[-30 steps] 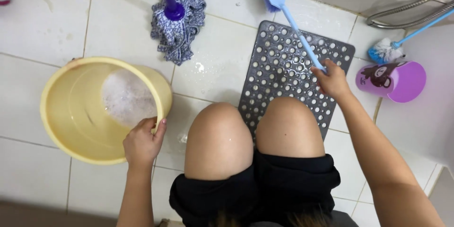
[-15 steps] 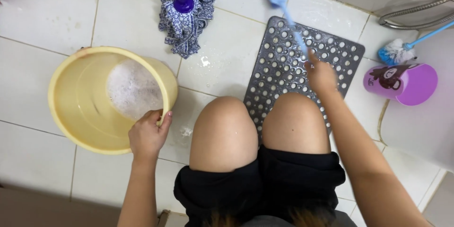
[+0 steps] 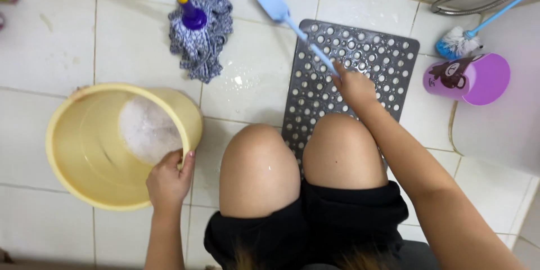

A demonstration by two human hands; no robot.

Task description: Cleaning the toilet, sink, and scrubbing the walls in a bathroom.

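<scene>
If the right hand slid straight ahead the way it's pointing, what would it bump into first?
The right hand points up and left along the grey perforated rubber mat. It would probably slide off the mat's edge onto wet white floor tiles. The blue-and-white string mop head lies well left of that line.

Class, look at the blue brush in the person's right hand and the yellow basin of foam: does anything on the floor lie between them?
Only bare wet tile lies between the blue brush and the yellow basin; the mop lies beside that path.
</scene>
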